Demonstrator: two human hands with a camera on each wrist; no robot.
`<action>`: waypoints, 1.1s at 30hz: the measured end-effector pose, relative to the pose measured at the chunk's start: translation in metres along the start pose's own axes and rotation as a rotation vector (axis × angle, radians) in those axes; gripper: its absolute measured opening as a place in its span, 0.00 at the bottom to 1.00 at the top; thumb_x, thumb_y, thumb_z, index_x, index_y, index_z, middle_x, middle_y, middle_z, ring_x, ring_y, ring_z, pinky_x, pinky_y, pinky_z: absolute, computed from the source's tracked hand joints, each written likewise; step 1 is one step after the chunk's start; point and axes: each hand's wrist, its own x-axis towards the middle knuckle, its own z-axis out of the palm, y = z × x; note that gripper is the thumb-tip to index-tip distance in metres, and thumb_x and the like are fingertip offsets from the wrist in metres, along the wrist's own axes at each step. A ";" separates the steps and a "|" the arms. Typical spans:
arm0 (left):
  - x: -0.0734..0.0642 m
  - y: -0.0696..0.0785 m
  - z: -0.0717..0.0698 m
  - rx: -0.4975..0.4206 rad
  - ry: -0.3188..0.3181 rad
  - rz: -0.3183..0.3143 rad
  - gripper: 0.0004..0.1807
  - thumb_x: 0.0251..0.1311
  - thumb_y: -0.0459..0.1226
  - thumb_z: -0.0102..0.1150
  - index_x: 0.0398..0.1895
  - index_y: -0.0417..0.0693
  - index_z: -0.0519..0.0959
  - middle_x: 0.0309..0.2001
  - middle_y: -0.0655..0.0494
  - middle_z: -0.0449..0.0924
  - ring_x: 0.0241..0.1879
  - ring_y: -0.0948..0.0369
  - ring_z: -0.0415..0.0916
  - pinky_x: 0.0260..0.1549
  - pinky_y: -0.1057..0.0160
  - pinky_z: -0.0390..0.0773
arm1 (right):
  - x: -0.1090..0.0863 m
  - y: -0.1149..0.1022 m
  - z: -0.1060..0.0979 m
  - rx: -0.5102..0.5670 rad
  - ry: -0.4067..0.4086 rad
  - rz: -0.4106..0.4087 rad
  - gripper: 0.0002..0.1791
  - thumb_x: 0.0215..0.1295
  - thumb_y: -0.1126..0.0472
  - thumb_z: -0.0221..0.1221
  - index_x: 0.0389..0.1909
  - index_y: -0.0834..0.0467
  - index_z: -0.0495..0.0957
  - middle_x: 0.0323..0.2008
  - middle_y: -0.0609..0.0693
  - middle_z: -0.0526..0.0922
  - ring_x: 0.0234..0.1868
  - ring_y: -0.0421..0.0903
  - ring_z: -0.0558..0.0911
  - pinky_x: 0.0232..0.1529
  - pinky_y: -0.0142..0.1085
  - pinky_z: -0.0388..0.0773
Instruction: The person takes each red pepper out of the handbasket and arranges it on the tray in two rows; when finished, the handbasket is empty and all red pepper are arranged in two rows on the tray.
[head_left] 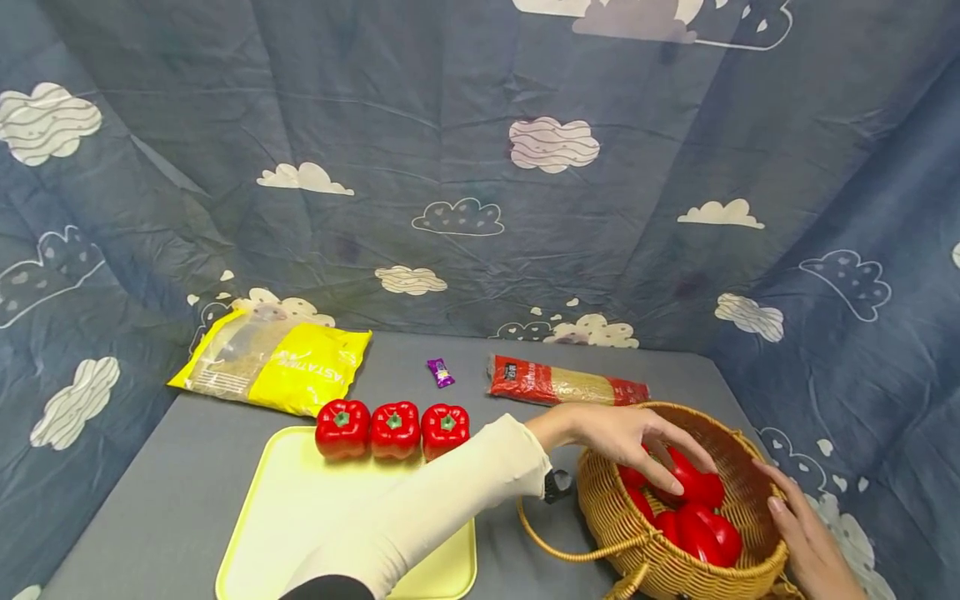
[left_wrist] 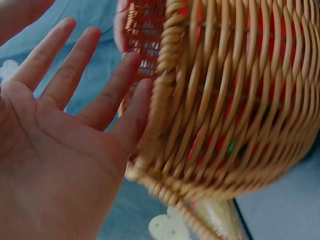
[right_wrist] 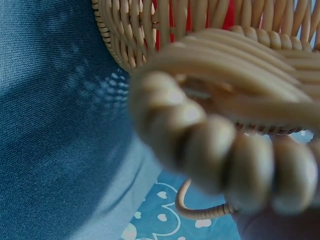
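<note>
A wicker basket (head_left: 600, 508) at the front right, tilted with its opening up and toward the left, holds several red bell peppers (head_left: 708, 533). My left hand (head_left: 615, 437) reaches over its rim, fingers spread just above the peppers; in the left wrist view the palm is bare, with fingertips close to the woven rim (left_wrist: 172, 55). On the basket's right side my right hand (head_left: 806, 529) grips the rim. A thick wicker handle (right_wrist: 210, 150) fills much of the right wrist view and hides most of that hand. Three red bell peppers (head_left: 395, 430) stand in a row along the tray's back edge.
The pale yellow tray (head_left: 300, 492) lies front left, partly under my left sleeve. Behind it lies a yellow bag (head_left: 307, 367). A small purple packet (head_left: 440, 372) and a red packet of noodles (head_left: 566, 382) lie farther back. A cloud-patterned curtain (head_left: 450, 150) surrounds the table.
</note>
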 end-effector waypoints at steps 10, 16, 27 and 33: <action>0.028 -0.003 0.012 0.017 -0.115 -0.110 0.32 0.64 0.26 0.60 0.72 0.42 0.67 0.70 0.53 0.70 0.62 0.72 0.70 0.57 0.78 0.71 | 0.001 -0.002 -0.004 -0.003 -0.005 -0.039 0.28 0.82 0.59 0.38 0.78 0.62 0.48 0.61 0.20 0.51 0.52 0.14 0.58 0.38 0.22 0.75; 0.034 -0.005 0.010 0.016 -0.226 -0.186 0.34 0.66 0.27 0.56 0.75 0.45 0.63 0.74 0.55 0.63 0.68 0.74 0.62 0.61 0.76 0.67 | 0.002 -0.001 -0.004 -0.015 -0.014 -0.023 0.29 0.82 0.57 0.38 0.78 0.61 0.48 0.62 0.20 0.51 0.52 0.14 0.57 0.39 0.20 0.74; 0.042 -0.007 0.010 -0.086 -0.260 -0.390 0.35 0.68 0.29 0.53 0.77 0.59 0.61 0.76 0.61 0.59 0.71 0.69 0.61 0.58 0.66 0.73 | 0.001 -0.001 -0.005 -0.004 -0.052 0.044 0.29 0.83 0.54 0.35 0.78 0.60 0.46 0.66 0.36 0.55 0.53 0.17 0.58 0.40 0.32 0.83; 0.046 -0.005 0.016 -0.077 -0.250 -0.470 0.35 0.69 0.32 0.54 0.75 0.68 0.63 0.73 0.73 0.59 0.65 0.72 0.64 0.56 0.63 0.76 | -0.001 -0.001 -0.005 0.010 -0.011 -0.030 0.28 0.82 0.58 0.38 0.78 0.59 0.48 0.63 0.21 0.52 0.55 0.14 0.56 0.40 0.21 0.75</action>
